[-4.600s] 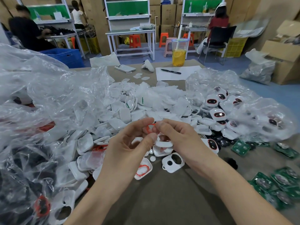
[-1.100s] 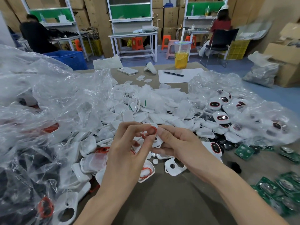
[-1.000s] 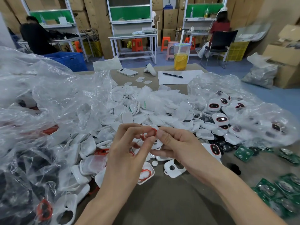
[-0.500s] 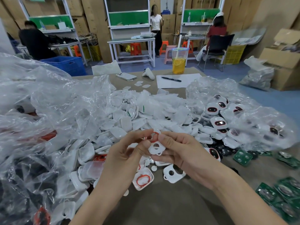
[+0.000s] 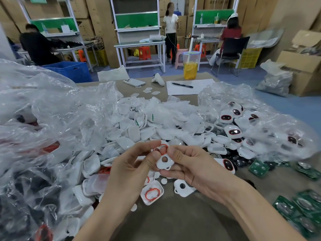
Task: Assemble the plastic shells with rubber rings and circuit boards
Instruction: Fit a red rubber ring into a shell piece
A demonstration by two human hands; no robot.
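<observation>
Both hands meet over the middle of the table. My left hand (image 5: 133, 169) and my right hand (image 5: 192, 167) together hold a small white plastic shell (image 5: 164, 162) with a round hole, and a red rubber ring (image 5: 162, 148) sits at its upper end between my fingertips. Below the hands lie a white shell with a red ring in it (image 5: 152, 192) and a white shell with holes (image 5: 184, 187). A heap of white shells (image 5: 139, 126) fills the table behind. Green circuit boards (image 5: 298, 211) lie at the right.
Crumpled clear plastic bags (image 5: 43, 127) cover the left side. Another clear bag (image 5: 260, 124) at the right holds finished shells with dark red-rimmed windows. A phone (image 5: 134, 82), paper with a pen (image 5: 182, 85) and a drink cup (image 5: 190, 66) stand at the far table edge. People work at benches behind.
The white shell now shows more fully below the red ring between my fingers. Both hands stay together at the same place; a standing person has come into view at the back.
</observation>
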